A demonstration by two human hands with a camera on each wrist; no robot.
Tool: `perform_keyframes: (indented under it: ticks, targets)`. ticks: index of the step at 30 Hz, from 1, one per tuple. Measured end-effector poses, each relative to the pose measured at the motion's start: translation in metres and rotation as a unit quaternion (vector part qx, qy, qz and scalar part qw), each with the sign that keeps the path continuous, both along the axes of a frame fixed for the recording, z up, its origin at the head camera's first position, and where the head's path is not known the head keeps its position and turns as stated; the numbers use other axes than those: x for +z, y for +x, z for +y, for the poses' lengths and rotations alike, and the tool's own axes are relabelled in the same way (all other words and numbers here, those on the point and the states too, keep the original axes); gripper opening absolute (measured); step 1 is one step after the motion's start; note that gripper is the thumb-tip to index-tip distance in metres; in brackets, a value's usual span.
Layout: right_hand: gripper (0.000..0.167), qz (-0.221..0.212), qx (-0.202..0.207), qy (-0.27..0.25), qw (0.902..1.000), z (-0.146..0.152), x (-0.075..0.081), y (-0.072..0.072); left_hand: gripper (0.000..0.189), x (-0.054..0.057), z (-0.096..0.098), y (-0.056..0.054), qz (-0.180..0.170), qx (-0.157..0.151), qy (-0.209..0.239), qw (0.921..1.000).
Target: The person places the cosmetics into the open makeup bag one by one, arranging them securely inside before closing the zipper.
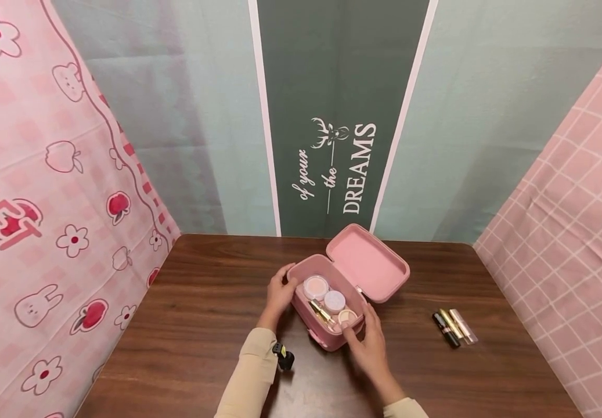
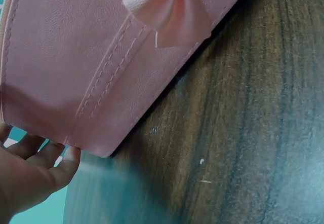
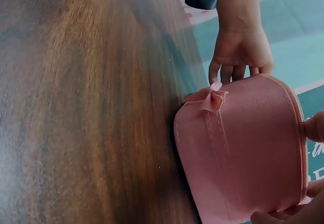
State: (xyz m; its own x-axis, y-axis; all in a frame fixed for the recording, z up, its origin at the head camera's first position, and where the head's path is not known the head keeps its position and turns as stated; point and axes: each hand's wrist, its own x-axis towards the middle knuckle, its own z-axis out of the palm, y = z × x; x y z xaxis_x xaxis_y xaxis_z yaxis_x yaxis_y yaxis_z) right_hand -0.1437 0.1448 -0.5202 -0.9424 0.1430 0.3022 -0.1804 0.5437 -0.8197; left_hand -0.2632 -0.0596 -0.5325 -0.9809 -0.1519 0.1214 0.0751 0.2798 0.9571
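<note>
A pink zip-up makeup case stands on the table, its lid folded back to the far right. Inside lie a round compact, a white round jar, a smaller round compact and a gold-and-black tube. At the case's left end my left hand holds the side wall; its fingers press the end panel in the left wrist view. My right hand grips the right end, thumb over the rim. A pink bow decorates the front.
Several slim cosmetic tubes lie together on the table's right, among them a black tube and a pink-and-clear tube. The dark wooden table meets a green printed curtain behind, with pink patterned cloths on both sides.
</note>
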Motion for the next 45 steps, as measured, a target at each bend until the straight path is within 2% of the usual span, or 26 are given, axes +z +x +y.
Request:
perform_keyframes:
  ticks: [3, 6, 10, 12, 19, 22, 25, 28, 30, 35, 39, 45]
  targets:
    - [0.064, 0.002, -0.006, -0.011, 0.9999, 0.0, -0.002, -0.001, 0.039, 0.0, 0.0, 0.003, 0.003, 0.006, 0.004, 1.0]
    - [0.062, -0.005, -0.017, -0.044, 0.9989, 0.0, -0.005, -0.003, 0.04, 0.0, -0.001, 0.008, 0.017, 0.019, 0.0, 0.9997]
    - [0.06, -0.008, -0.037, -0.102, 0.994, 0.0, -0.011, -0.008, 0.04, -0.001, -0.002, 0.019, 0.03, 0.03, 0.001, 0.9991]
    - [0.06, 0.001, -0.046, -0.115, 0.9923, 0.002, -0.013, -0.012, 0.041, -0.001, -0.003, 0.026, 0.035, 0.033, 0.002, 0.9988]
    - [0.048, 0.033, -0.058, -0.128, 0.9895, 0.01, -0.014, -0.03, 0.046, 0.0, -0.005, 0.043, 0.034, 0.038, -0.002, 0.9987]
    - [0.042, 0.036, -0.055, -0.14, 0.988, 0.012, -0.013, -0.037, 0.049, 0.002, -0.005, 0.051, 0.029, 0.052, -0.001, 0.9982]
    - [0.037, 0.039, -0.054, -0.147, 0.9868, 0.008, -0.004, -0.036, 0.049, 0.001, -0.005, 0.059, 0.027, 0.073, -0.007, 0.997]
    - [0.033, 0.049, -0.063, -0.154, 0.9849, 0.002, 0.009, -0.028, 0.048, -0.001, -0.005, 0.067, 0.032, 0.085, -0.026, 0.9956]
    - [0.031, 0.052, -0.073, -0.15, 0.9846, 0.002, 0.007, -0.028, 0.047, -0.001, -0.004, 0.071, 0.032, 0.088, -0.04, 0.9948]
    - [0.029, 0.044, -0.081, -0.148, 0.9846, 0.008, -0.02, -0.039, 0.046, -0.002, -0.006, 0.076, 0.039, 0.095, -0.062, 0.9928]
    - [0.028, 0.036, -0.084, -0.146, 0.9851, 0.009, -0.02, -0.043, 0.043, -0.003, -0.006, 0.081, 0.034, 0.105, -0.064, 0.9919]
    - [0.03, 0.017, -0.076, -0.143, 0.9867, 0.014, -0.017, -0.058, 0.039, -0.002, -0.004, 0.086, 0.022, 0.11, -0.034, 0.9931]
